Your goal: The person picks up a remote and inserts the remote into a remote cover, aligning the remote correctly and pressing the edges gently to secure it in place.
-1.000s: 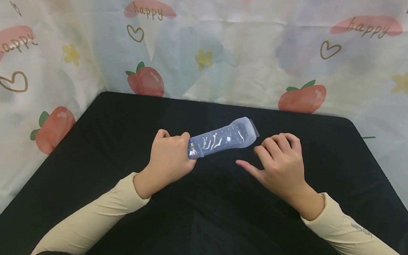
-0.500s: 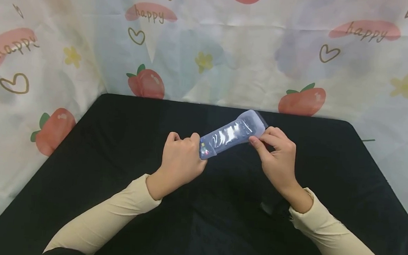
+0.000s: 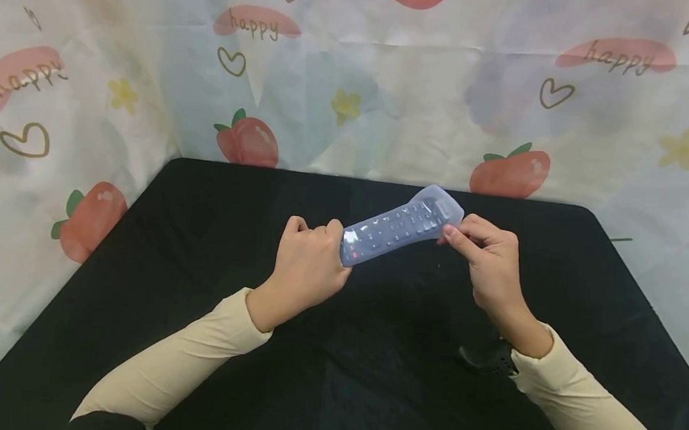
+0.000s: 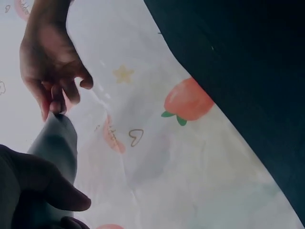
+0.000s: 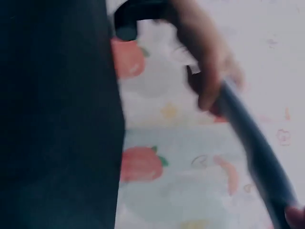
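A remote control point(image 3: 387, 232) with rows of buttons lies inside a translucent bluish cover point(image 3: 436, 193), held above the black table. My left hand point(image 3: 309, 262) grips its lower end, fingers curled round it. At the wider upper end, my right hand point(image 3: 490, 260) pinches the near corner of the cover between thumb and fingers. The left wrist view has the right hand point(image 4: 50, 57) at the cover's tip, beyond the left thumb point(image 4: 57, 186). Blurred in the right wrist view, the covered remote point(image 5: 257, 143) shows edge-on, running from the left hand point(image 5: 212, 67).
A black cloth covers the table point(image 3: 334, 379). Behind and to the left hangs a pale curtain point(image 3: 411, 94) printed with fruit, hearts and lettering. A dark strap point(image 3: 504, 359) shows at my right wrist.
My right hand has come in and taken the cover's upper corner. The remote has shifted right and slightly up with my left hand. The dark strip at its upper end no longer shows.
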A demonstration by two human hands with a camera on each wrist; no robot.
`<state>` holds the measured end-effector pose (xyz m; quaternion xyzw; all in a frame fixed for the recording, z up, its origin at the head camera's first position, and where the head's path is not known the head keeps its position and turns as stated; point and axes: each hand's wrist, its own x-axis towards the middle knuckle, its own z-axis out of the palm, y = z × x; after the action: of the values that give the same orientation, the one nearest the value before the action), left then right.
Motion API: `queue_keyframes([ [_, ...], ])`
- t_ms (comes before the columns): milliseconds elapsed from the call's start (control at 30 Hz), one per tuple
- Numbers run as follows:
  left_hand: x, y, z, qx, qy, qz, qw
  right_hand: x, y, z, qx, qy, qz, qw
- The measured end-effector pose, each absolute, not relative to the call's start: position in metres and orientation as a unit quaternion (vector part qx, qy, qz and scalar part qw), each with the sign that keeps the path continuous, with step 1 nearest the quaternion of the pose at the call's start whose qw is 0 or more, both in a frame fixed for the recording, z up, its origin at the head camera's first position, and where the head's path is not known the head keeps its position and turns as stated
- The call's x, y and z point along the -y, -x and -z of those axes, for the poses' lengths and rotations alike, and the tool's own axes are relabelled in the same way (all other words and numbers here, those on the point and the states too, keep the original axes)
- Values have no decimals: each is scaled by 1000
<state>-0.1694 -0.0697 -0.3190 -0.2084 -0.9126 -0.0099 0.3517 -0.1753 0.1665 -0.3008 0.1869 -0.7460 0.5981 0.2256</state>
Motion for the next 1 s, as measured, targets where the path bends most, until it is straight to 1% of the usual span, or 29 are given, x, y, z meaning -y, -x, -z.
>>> queue_keyframes([
  [67,74,172,318,910,206,9,359,-169,176,301,787,-208,-538,219],
  [167,83,179,319,903,199,1,382,-176,176,299,831,-223,-455,230],
  [233,89,186,320,893,200,-3,403,-181,176,295,843,-209,-448,210],
  [300,94,193,323,880,205,-9,428,-185,179,291,856,-192,-449,169],
  [433,96,204,330,853,218,-16,473,-184,189,292,882,-187,-432,26],
  [500,95,207,333,844,225,-16,487,-183,194,296,885,-193,-424,-9],
  [533,93,208,334,840,228,-16,492,-183,195,298,885,-197,-421,-9],
  [600,91,209,336,836,237,-14,496,-183,197,304,887,-210,-411,21],
  [733,90,212,334,834,261,-19,486,-186,200,316,872,-266,-389,135],
  [833,92,214,330,835,287,-30,468,-188,203,324,834,-330,-371,240],
  [1000,95,213,324,852,324,-27,410,-187,210,331,707,-465,-286,451],
])
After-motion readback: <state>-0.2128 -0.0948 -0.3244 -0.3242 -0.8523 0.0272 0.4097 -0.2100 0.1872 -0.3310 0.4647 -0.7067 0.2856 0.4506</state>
